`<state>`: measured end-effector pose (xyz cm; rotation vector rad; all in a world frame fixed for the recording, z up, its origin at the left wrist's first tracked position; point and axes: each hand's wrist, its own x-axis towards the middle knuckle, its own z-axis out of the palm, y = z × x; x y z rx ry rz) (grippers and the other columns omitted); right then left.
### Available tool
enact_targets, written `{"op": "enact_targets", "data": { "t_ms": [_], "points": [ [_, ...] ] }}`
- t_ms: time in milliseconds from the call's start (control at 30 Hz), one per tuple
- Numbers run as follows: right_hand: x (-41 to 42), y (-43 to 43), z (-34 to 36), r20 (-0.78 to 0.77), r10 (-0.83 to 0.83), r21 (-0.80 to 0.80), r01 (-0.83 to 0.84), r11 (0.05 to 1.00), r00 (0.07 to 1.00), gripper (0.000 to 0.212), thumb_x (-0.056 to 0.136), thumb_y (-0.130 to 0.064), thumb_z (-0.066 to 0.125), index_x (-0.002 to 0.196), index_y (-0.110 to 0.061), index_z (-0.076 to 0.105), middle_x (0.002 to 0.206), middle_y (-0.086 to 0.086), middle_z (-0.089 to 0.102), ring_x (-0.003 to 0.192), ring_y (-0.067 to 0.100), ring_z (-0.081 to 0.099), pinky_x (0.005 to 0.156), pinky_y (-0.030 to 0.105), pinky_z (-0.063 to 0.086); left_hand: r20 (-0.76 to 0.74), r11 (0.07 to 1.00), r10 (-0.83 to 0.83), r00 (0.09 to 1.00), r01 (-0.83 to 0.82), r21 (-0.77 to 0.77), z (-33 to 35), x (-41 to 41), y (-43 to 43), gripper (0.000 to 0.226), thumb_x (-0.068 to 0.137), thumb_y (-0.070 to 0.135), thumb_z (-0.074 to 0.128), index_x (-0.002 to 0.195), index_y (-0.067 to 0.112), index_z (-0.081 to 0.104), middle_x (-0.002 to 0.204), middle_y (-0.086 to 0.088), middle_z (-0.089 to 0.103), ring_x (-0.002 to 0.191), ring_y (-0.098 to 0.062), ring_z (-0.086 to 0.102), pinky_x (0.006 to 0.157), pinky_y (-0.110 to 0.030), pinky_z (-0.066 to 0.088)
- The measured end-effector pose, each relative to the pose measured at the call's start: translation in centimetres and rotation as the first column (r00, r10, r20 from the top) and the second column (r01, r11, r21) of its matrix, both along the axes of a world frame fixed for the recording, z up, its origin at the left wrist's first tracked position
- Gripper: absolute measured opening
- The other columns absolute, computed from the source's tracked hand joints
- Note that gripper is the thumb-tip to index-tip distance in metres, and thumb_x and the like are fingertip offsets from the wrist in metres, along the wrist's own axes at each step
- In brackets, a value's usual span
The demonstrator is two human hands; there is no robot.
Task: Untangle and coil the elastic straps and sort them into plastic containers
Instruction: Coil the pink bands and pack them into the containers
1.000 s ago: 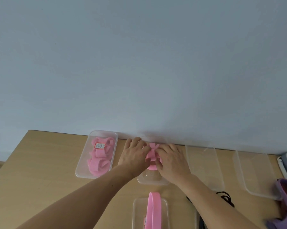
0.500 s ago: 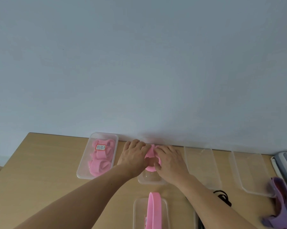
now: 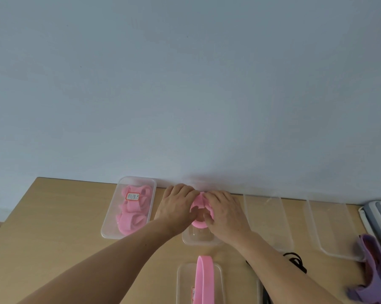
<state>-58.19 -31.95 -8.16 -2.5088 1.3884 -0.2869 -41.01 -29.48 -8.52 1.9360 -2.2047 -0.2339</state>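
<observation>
left hand (image 3: pixel 176 207), right hand (image 3: pixel 225 212) — fingers curled round one pink coil (image 3: pixel 198 223) | clear containers (image 3: pixel 268 227): five

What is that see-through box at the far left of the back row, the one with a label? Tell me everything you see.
A clear plastic container, rectangular, shallow, round-cornered and lidless, lies flat on the wooden table, its far end by the wall. It holds several loosely coiled pink straps, with a small red-edged handwritten label among them. The left forearm hides its near right corner.
</observation>
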Motion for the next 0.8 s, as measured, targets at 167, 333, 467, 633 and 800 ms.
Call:
{"op": "enact_targets", "data": {
  "t_ms": [167,333,467,633,800],
  "points": [
    [-0.4,0.4,0.5,0.004,0.002,-0.042,-0.002,0.999,1.0,0.038,0.085,-0.023,0.059,0.123,-0.021,0.06,0.123,-0.009,0.059,0.117,0.018,0.05,0.099,0.031,0.038,-0.038,0.999,0.031,0.999,-0.032,-0.014,0.5,-0.1,0.7,0.04,0.092,0.03,0.053,0.131,0.023,0.059,0.133,0.006,0.058,0.128,-0.02,0.046,0.106,-0.032,0.027],
    [-0.4,2.7,2.1,0.052,0.016,-0.081,-0.012,0.997,0.999,0.029,0.081,-0.015,0.067,0.11,-0.013,0.069,0.117,0.0,0.064,0.112,0.025,0.058,0.091,0.043,0.048,-0.068,0.999,0.039,0.997,-0.039,0.007,1.1,0.3,3.1,0.042,0.096,0.032,0.046,0.136,0.029,0.054,0.139,0.01,0.051,0.131,-0.016,0.04,0.108,-0.028,0.023],
    [-1.1,6.0,3.4,0.087,-0.01,-0.112,0.019,0.994,0.996,0.032,0.08,-0.012,0.07,0.111,-0.008,0.069,0.117,0.004,0.065,0.107,0.029,0.059,0.09,0.042,0.05,-0.08,0.999,0.042,0.996,-0.04,0.036,2.1,1.3,6.0,0.045,0.093,0.031,0.048,0.138,0.028,0.051,0.141,0.007,0.048,0.134,-0.017,0.036,0.111,-0.031,0.023],
    [-2.1,12.6,3.0,0.054,-0.18,0.128,0.172,0.977,0.982,0.028,0.094,-0.027,0.054,0.121,-0.021,0.059,0.118,-0.008,0.057,0.107,0.013,0.054,0.084,0.024,0.043,-0.192,0.989,0.014,0.981,0.015,0.149,2.5,1.5,11.0,0.043,0.093,0.027,0.051,0.136,0.025,0.053,0.14,0.005,0.048,0.132,-0.017,0.037,0.109,-0.032,0.032],
    [-2.2,18.9,1.3,-0.168,-0.266,0.358,0.31,0.881,0.949,0.012,0.092,-0.035,0.05,0.094,-0.023,0.05,0.097,-0.006,0.055,0.081,0.01,0.055,0.073,0.029,0.05,-0.288,0.93,-0.066,0.955,0.163,0.328,1.0,1.3,16.3,0.041,0.094,0.028,0.051,0.135,0.025,0.054,0.139,0.003,0.049,0.129,-0.017,0.042,0.102,-0.03,0.039]
  ]
}}
